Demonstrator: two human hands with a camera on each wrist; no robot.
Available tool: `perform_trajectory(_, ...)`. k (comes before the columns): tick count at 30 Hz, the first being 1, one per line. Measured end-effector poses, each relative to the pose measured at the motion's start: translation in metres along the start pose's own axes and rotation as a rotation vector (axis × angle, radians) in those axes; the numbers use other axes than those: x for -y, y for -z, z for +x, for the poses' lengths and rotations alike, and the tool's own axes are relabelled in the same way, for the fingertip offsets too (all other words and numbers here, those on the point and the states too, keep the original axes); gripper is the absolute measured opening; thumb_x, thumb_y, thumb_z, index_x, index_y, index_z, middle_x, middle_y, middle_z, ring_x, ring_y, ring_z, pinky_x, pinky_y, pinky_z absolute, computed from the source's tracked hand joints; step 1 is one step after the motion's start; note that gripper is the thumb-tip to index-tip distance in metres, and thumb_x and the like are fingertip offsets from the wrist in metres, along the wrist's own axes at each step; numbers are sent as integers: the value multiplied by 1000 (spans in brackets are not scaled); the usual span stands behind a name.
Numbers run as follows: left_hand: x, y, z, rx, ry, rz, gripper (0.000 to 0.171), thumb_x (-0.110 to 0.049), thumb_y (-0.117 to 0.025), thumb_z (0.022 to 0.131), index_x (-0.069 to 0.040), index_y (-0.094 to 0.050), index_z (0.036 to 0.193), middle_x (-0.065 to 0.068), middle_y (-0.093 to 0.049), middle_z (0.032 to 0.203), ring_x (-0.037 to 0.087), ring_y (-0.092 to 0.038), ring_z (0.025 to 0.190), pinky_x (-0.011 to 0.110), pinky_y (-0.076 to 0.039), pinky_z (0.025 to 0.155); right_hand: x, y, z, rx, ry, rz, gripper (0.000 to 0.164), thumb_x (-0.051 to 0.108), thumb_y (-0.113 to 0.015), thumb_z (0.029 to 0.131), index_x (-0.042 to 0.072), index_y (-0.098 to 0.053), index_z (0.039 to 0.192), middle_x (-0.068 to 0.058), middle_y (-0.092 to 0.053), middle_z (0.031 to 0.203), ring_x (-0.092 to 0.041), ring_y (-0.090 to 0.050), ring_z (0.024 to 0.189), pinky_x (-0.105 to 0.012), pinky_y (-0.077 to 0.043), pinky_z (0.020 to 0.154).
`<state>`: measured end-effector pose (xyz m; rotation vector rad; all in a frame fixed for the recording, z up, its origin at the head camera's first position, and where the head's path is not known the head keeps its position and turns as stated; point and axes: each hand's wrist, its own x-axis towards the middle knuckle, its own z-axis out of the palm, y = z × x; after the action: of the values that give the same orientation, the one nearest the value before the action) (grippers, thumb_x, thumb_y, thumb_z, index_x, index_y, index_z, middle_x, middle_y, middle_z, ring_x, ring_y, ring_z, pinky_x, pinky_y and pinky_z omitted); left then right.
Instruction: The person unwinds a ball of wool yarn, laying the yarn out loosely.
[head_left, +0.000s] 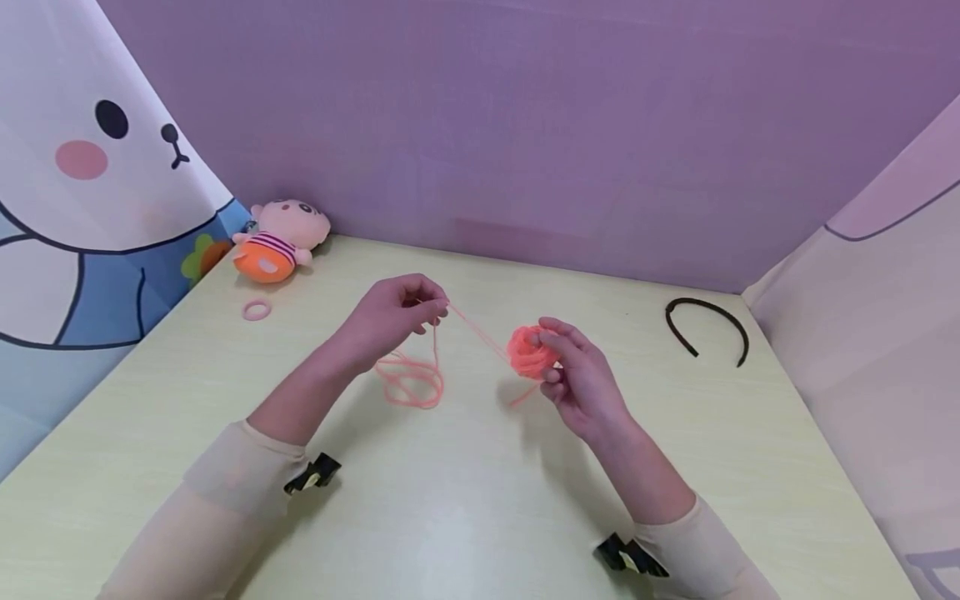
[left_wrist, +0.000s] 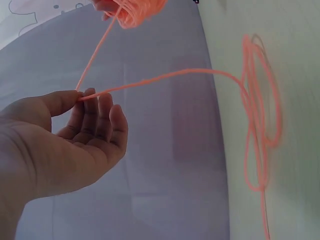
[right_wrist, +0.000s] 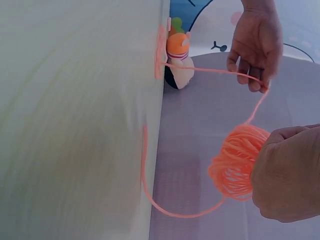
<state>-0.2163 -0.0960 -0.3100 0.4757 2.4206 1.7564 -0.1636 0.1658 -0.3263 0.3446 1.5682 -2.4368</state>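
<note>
My right hand (head_left: 581, 379) grips a ball of coral-pink yarn (head_left: 531, 352) above the table. In the right wrist view the ball (right_wrist: 237, 162) shows its wound strands, and one loose tail hangs from it down to the table. Up and to the left, my left hand (head_left: 401, 312) pinches the strand between thumb and index finger. From that pinch the strand runs to the ball on one side and down to loose loops of yarn (head_left: 412, 383) on the table. The other fingers of the left hand (left_wrist: 75, 135) are loosely bent in the left wrist view.
A plush doll (head_left: 279, 240) in orange shorts leans at the back left corner, with a pink ring (head_left: 257, 310) in front of it. A black headband (head_left: 707, 321) lies at the right. Purple fabric (head_left: 525, 142) stands along the table's back edge.
</note>
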Motion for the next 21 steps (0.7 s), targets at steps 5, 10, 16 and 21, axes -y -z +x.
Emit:
perform_trajectory(5,6,10,5,-52,39,52,14,-14,-61,102,-3,-65,109,12,-66,101,26,-62,91,33,-54,75,0,0,1,3,2,9,30,11,-54,104,16,-53,133,2,-61,98,-5,-41,47,-15,-29,45)
perform_trajectory(10,10,19,8,-105,71,77,18,-14,-58,102,0,-64,111,14,-67,105,22,-62,89,34,-54,76,-1,1,1,19,-2,26,30,11,-51,105,16,-52,134,3,-62,93,-5,-40,45,-15,-29,45)
perform_trajectory(16,12,29,9,-184,98,101,19,-14,-58,102,0,-64,113,14,-66,104,26,-61,92,34,-53,76,-1,1,1,51,-15,35,31,11,-49,105,14,-50,137,4,-60,88,-5,-38,47,-17,-28,46)
perform_trajectory(21,16,31,8,-134,128,207,22,-16,-60,101,-1,-63,117,15,-63,112,29,-59,104,38,-49,84,-1,1,-1,92,-26,13,32,13,-48,106,13,-49,138,3,-58,87,-6,-38,48,-18,-29,46)
